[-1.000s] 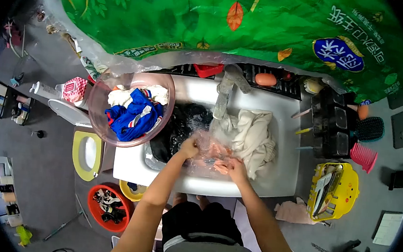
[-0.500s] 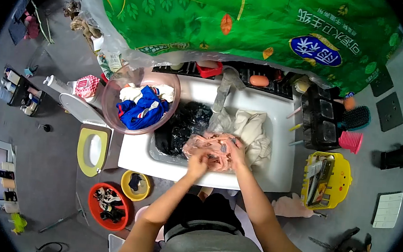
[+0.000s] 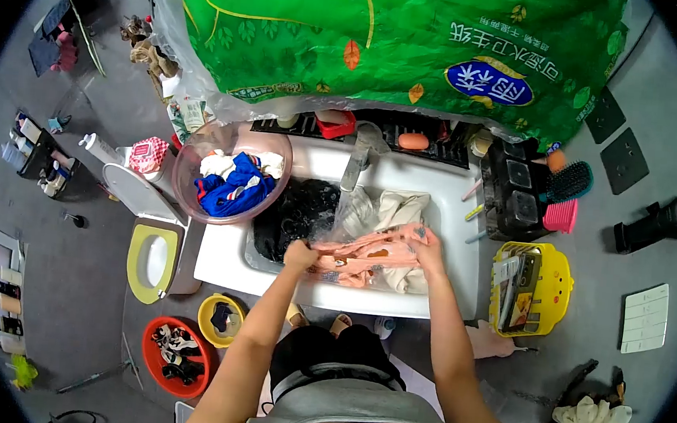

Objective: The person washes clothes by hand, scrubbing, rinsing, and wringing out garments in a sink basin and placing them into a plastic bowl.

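Note:
A wet pink patterned garment (image 3: pixel 371 254) is stretched sideways between my two hands over the white sink (image 3: pixel 451 292). My left hand (image 3: pixel 300 255) is closed on its left end, and my right hand (image 3: pixel 428 249) grips the right end. Dark cloth (image 3: pixel 298 216) lies in water at the sink's left side. Cream-coloured cloth (image 3: pixel 404 209) lies to the right, partly under the pink garment. Water streams from the grey faucet (image 3: pixel 354 165) at the back of the sink. The kind of pink garment cannot be made out.
A clear pinkish basin (image 3: pixel 183 198) with blue and white clothes rests on the sink's left corner. A black toothbrush holder (image 3: pixel 511 189) and yellow basket (image 3: pixel 559 292) are at the right. Red (image 3: pixel 153 362) and yellow (image 3: pixel 206 328) basins sit on the floor left, near the toilet (image 3: pixel 139 263).
My hands have moved apart, left hand leftward and right hand rightward. The pink garment has gone from bunched to stretched out between them. The view has shifted slightly.

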The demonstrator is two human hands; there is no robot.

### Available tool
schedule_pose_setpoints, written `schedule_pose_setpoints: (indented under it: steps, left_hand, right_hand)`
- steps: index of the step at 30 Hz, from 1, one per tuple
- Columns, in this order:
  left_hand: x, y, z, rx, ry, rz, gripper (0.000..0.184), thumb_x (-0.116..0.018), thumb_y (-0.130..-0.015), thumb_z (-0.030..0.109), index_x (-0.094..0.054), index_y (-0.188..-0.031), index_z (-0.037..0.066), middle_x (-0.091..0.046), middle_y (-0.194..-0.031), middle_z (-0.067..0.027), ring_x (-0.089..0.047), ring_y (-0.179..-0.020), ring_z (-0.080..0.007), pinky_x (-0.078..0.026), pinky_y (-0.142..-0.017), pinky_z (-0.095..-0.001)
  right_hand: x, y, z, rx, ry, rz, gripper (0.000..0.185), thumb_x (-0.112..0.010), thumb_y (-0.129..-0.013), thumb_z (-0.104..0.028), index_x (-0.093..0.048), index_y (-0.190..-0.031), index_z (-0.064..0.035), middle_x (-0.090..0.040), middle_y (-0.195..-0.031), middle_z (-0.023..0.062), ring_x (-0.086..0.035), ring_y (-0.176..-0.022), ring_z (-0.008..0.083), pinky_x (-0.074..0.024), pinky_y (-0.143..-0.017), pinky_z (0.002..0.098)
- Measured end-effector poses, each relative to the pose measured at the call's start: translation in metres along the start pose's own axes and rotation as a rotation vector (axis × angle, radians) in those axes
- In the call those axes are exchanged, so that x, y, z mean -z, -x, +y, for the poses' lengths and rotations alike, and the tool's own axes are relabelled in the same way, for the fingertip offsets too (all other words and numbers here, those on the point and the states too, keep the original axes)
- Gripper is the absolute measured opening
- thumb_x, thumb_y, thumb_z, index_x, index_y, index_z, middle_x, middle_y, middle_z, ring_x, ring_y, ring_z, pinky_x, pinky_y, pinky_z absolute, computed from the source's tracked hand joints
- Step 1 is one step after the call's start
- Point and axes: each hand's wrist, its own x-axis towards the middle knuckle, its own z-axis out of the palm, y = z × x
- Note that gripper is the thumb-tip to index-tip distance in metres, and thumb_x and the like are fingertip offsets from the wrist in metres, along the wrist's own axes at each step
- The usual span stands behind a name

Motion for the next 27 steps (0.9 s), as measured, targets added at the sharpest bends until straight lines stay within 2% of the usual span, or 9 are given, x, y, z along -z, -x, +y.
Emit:
schedule_pose_setpoints:
  steps: [4, 6, 11, 15, 19, 21, 23, 25, 27]
  left_hand:
    - [0.067, 0.021, 0.026, -0.182, 0.012, 0.464, 0.022, -0.058, -0.070, 0.021, -0.053, -0.073, 0.000, -0.059, -0.071, -0.0227, -0.058, -0.068, -0.0395, -0.046, -0.061, -0.0457]
    - [0.102, 0.026, 0.039, -0.342, 0.196, 0.662, 0.023, -0.057, -0.071, 0.019, -0.052, -0.072, -0.003, -0.056, -0.066, -0.0257, -0.056, -0.062, -0.0398, -0.045, -0.057, -0.0422]
    - [0.165, 0.016, 0.057, -0.252, 1.183, 0.537, 0.015, -0.055, -0.082, 0.016, -0.048, -0.080, 0.004, -0.053, -0.078, -0.0019, -0.053, -0.071, -0.0110, -0.044, -0.060, -0.0261]
    - [0.220, 0.061, 0.109, -0.337, 1.426, 0.506, 0.011, -0.053, -0.084, 0.008, -0.044, -0.092, 0.006, -0.054, -0.084, -0.0029, -0.053, -0.073, -0.0102, -0.046, -0.064, -0.0230]
    - [0.181, 0.035, 0.081, -0.298, 0.998, 0.544, 0.016, -0.059, -0.081, 0.017, -0.048, -0.086, 0.005, -0.053, -0.079, -0.0032, -0.047, -0.066, -0.0096, -0.041, -0.057, -0.0236]
    - [0.143, 0.027, 0.072, -0.447, 0.577, 0.666, 0.019, -0.054, -0.083, 0.022, -0.051, -0.089, 0.004, -0.055, -0.079, -0.0081, -0.052, -0.067, -0.0175, -0.043, -0.058, -0.0303]
    - [0.100, 0.025, 0.055, -0.378, 0.149, 0.640, 0.025, -0.049, -0.083, 0.024, -0.054, -0.095, 0.003, -0.057, -0.085, -0.0124, -0.055, -0.076, -0.0276, -0.044, -0.064, -0.0333]
    - [0.075, 0.024, 0.047, -0.365, -0.060, 0.356, 0.028, -0.048, -0.081, 0.026, -0.056, -0.103, 0.011, -0.054, -0.107, -0.0166, -0.050, -0.099, -0.0365, -0.042, -0.077, -0.0415]
    - [0.019, 0.008, 0.010, -0.498, -0.432, 0.366, 0.036, -0.045, -0.082, 0.028, -0.051, -0.117, 0.021, -0.033, -0.132, -0.0178, -0.032, -0.118, -0.0408, -0.031, -0.089, -0.0552]
  right_hand:
    - [0.012, -0.003, 0.021, 0.093, 0.721, 0.217, 0.019, -0.059, -0.075, -0.009, -0.060, -0.093, -0.0048, -0.062, -0.076, 0.0122, -0.060, -0.074, 0.0148, -0.0458, -0.066, 0.0274]
    - [0.002, -0.009, 0.005, 0.061, 0.382, 0.251, 0.017, -0.057, -0.076, -0.008, -0.059, -0.091, -0.0019, -0.062, -0.077, 0.0102, -0.059, -0.073, 0.0137, -0.0453, -0.065, 0.0262]
    - [-0.029, -0.011, -0.101, 0.002, -0.503, 0.331, 0.019, -0.051, -0.082, -0.014, -0.057, -0.084, 0.0036, -0.058, -0.078, 0.0019, -0.054, -0.068, 0.0102, -0.0440, -0.062, 0.0227]
    - [-0.035, -0.007, -0.150, 0.098, -0.485, 0.363, 0.026, -0.048, -0.085, -0.020, -0.058, -0.078, 0.0030, -0.059, -0.073, 0.0037, -0.054, -0.064, 0.0114, -0.0438, -0.060, 0.0246]
    - [-0.048, -0.015, -0.111, 0.151, 0.033, 0.210, 0.037, -0.047, -0.087, -0.029, -0.061, -0.071, 0.0011, -0.062, -0.070, 0.0107, -0.057, -0.061, 0.0216, -0.0446, -0.060, 0.0323]
    - [-0.075, -0.004, -0.101, 0.051, 0.679, 0.325, 0.037, -0.046, -0.084, -0.032, -0.064, -0.075, -0.0013, -0.061, -0.084, 0.0124, -0.057, -0.080, 0.0284, -0.0443, -0.071, 0.0373]
    - [-0.096, 0.008, -0.087, 0.131, 0.854, 0.178, 0.038, -0.045, -0.082, -0.035, -0.064, -0.089, -0.0028, -0.055, -0.104, 0.0137, -0.047, -0.102, 0.0315, -0.0390, -0.085, 0.0393]
    - [-0.115, 0.003, -0.039, 0.104, 0.927, -0.047, 0.038, -0.044, -0.081, -0.037, -0.063, -0.101, -0.0106, -0.043, -0.122, 0.0126, -0.034, -0.117, 0.0318, -0.0293, -0.096, 0.0419]
    - [-0.142, 0.006, 0.011, 0.285, 1.088, -0.133, 0.042, -0.045, -0.081, -0.041, -0.049, -0.121, -0.0294, -0.021, -0.141, 0.0086, -0.018, -0.128, 0.0327, -0.0124, -0.103, 0.0514]
